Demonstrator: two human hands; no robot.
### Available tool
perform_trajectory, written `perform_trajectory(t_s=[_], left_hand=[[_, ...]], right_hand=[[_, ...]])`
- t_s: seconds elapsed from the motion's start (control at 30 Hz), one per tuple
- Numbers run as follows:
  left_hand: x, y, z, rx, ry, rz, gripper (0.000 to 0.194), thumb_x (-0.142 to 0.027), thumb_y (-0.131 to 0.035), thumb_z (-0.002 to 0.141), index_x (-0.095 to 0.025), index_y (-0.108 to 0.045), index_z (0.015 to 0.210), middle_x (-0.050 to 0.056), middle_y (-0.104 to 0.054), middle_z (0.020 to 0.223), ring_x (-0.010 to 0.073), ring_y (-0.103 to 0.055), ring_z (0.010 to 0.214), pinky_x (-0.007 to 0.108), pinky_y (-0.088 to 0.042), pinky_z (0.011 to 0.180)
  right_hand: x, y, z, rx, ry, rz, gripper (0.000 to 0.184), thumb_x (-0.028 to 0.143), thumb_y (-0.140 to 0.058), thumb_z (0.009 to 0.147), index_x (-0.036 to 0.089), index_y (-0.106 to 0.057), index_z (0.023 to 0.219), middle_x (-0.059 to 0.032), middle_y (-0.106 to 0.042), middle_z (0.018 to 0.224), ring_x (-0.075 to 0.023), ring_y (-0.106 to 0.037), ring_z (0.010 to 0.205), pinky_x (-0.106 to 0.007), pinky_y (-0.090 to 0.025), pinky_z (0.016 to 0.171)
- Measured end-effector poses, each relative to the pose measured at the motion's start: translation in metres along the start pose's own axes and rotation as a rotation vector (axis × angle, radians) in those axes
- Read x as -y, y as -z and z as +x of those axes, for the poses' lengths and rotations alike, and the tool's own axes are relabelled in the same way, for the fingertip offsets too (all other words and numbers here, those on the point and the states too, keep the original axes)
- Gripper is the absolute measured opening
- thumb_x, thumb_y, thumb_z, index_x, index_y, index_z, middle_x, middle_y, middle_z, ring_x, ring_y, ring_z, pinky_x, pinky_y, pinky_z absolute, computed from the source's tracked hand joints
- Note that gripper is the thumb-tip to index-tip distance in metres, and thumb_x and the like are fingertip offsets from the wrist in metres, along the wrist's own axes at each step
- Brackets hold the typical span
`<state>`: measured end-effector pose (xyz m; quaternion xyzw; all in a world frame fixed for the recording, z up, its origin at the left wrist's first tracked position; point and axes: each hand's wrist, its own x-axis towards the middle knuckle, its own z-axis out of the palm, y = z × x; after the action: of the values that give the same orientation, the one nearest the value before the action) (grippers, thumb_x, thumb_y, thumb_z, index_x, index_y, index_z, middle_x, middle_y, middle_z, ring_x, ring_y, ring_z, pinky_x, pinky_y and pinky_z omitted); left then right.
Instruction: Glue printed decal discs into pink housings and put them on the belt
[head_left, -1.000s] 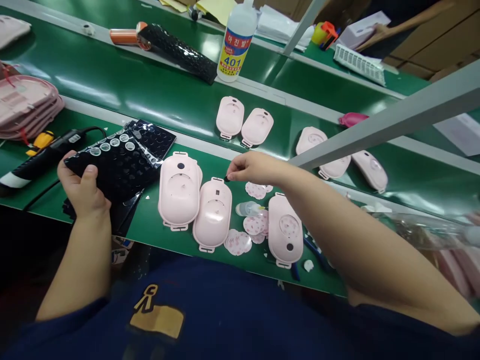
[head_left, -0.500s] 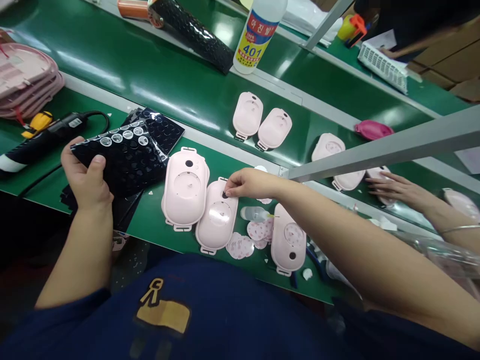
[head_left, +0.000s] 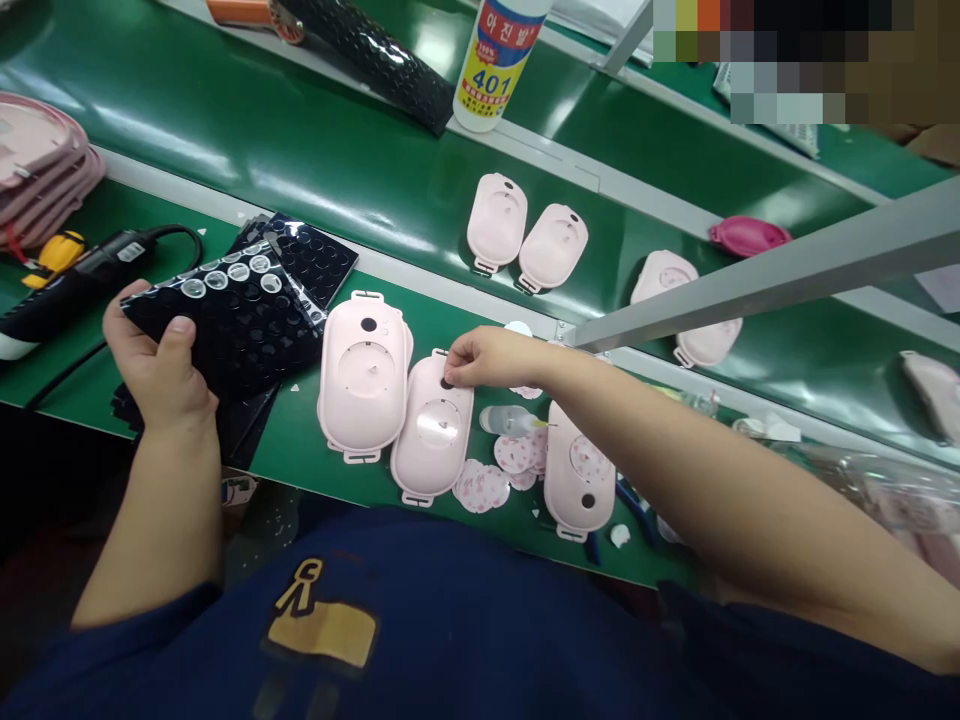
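Note:
My left hand [head_left: 161, 365] grips a black sheet of round stickers [head_left: 244, 325], thumb on top, with several emptied white circles along its upper edge. My right hand [head_left: 480, 358] is closed in a pinch over a pink plastic cover [head_left: 431, 455]. Its fingertips are at a black round sticker [head_left: 447, 382] near the cover's top end and partly hide it. Touching this cover on the left lies another pink cover [head_left: 365, 400] with a black dot. A third cover [head_left: 579, 470], bearing a patterned disc, lies under my right forearm.
Patterned round discs [head_left: 482, 487] and a small glue bottle [head_left: 510, 420] lie beside the covers. A corded black tool [head_left: 90, 280] is at left. Pink covers [head_left: 496, 220] sit on the green belt [head_left: 315, 150]; a large 401 bottle [head_left: 495, 70] stands behind. A grey metal bar [head_left: 765, 270] crosses at right.
My right fingertips stay at the black sticker, and my left hand keeps the sheet. A co-worker's hand at the right has left view, along with the pink cover beneath it.

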<state>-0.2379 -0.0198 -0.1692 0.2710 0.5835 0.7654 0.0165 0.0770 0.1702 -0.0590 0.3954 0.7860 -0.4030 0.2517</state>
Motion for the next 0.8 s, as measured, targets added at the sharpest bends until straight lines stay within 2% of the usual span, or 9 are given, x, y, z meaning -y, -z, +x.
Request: perform_trajectory(t_s=[0.2,0.47,0.63,0.8], left_hand=[[-0.001,-0.002,0.001,-0.010,-0.018,0.008,0.082,-0.054,-0.077,0.047,-0.018,-0.042,0.112,0.004,-0.059,0.103,0.0239,-0.066,0.100,0.056,-0.046,0.110],[-0.001,0.000,0.002,0.046,-0.018,0.037,0.086,-0.061,-0.076,0.049,-0.019,-0.040,0.114,0.004,-0.059,0.105,0.0244,-0.065,0.104,0.054,-0.047,0.110],[0.001,0.000,0.003,0.036,-0.026,-0.043,0.096,-0.063,-0.083,0.039,-0.018,-0.043,0.113,0.004,-0.057,0.104,0.0234,-0.064,0.100,0.052,-0.047,0.108],[0.002,-0.002,0.005,0.031,-0.018,-0.040,0.100,-0.068,-0.082,0.034,-0.020,-0.042,0.112,0.003,-0.057,0.102,0.0243,-0.064,0.100,0.055,-0.047,0.108]], right_hand=[[0.001,0.000,-0.002,-0.017,-0.001,-0.031,0.008,0.025,-0.072,0.080,0.022,-0.069,0.074,0.0026,-0.067,0.073,-0.0130,-0.054,0.066,-0.027,-0.041,0.060],[0.011,-0.002,-0.003,-0.045,-0.075,-0.093,0.010,0.024,-0.076,0.079,0.021,-0.069,0.072,0.0010,-0.071,0.078,-0.0138,-0.060,0.069,-0.026,-0.042,0.057],[0.022,-0.002,-0.005,-0.047,-0.130,-0.154,0.010,0.023,-0.076,0.079,0.021,-0.070,0.071,-0.0002,-0.072,0.077,-0.0150,-0.063,0.070,-0.026,-0.043,0.056],[0.032,-0.002,-0.007,-0.061,-0.147,-0.240,0.011,0.020,-0.076,0.079,0.020,-0.070,0.070,-0.0017,-0.074,0.082,-0.0172,-0.066,0.078,-0.026,-0.044,0.058]])
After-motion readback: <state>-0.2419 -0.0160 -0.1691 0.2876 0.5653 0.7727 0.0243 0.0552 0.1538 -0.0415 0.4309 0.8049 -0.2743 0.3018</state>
